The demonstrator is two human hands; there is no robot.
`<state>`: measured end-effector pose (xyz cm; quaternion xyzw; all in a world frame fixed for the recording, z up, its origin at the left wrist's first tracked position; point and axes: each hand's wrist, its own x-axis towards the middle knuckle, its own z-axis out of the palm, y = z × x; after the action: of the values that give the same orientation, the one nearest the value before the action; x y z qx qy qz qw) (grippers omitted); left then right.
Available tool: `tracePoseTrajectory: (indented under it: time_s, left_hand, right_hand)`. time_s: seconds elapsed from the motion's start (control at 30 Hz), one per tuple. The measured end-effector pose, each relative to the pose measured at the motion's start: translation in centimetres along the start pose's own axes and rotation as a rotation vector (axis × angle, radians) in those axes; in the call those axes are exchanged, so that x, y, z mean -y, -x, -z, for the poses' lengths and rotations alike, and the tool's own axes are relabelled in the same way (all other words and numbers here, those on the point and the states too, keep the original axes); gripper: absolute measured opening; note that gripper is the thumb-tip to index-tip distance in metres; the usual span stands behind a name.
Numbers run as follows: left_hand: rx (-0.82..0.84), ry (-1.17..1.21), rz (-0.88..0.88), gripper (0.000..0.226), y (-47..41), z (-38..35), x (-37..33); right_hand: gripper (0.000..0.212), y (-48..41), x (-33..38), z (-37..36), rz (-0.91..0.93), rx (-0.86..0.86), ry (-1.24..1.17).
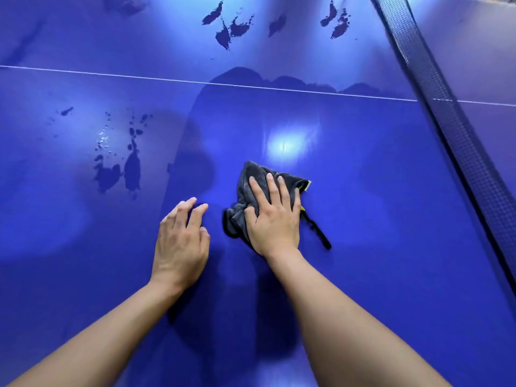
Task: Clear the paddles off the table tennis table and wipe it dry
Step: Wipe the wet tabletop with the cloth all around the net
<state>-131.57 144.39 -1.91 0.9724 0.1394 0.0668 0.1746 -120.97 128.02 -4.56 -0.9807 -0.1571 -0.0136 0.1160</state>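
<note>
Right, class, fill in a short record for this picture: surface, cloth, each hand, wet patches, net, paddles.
surface: blue table tennis table, white line across it
cloth: dark grey, crumpled, lying on the table
right hand: flat on the cloth, pressing it down
left hand: rests on the bare table beside the cloth, holds nothing
wet patches: one cluster left of the hands, more beyond the white line
net: runs along the right side
paddles: none in view
</note>
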Motion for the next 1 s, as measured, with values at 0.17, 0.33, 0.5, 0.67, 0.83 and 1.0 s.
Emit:
tracePoseTrajectory:
  time_s: [0.17,0.33,0.5,0.67,0.83,1.0]
  left_hand:
    - [-0.117,-0.018,0.047,0.044,-7.5,-2.7,-2.8]
    - [-0.136,-0.046,0.027,0.045,-11.9,-6.4,-9.3]
    - [-0.083,-0.059,0.019,0.048,-13.4,-9.1,-16.1]
    - [-0.051,-0.119,0.037,0.054,-13.2,-10.5,-18.6]
    - [-0.039,-0.125,0.076,0.054,-13.1,-10.5,-19.0]
    - [-0.029,-0.107,0.089,0.053,-13.1,-10.4,-19.4]
  right_hand:
    - [0.060,-13.8,-2.2,-0.2,0.123,0.056,-0.019]
    - [0.058,-25.4,-3.1,-0.5,0.210,0.105,-0.048]
    - [0.058,-27.5,-4.9,-0.3,0.305,0.126,-0.086]
    - [0.059,-29.2,-17.4,2.2,0.178,0.039,-0.084]
    - [0.058,-28.9,-34.9,6.3,-0.088,-0.020,-0.028]
    - [0.063,-28.6,-41.5,7.8,-0.264,-0.093,-0.004]
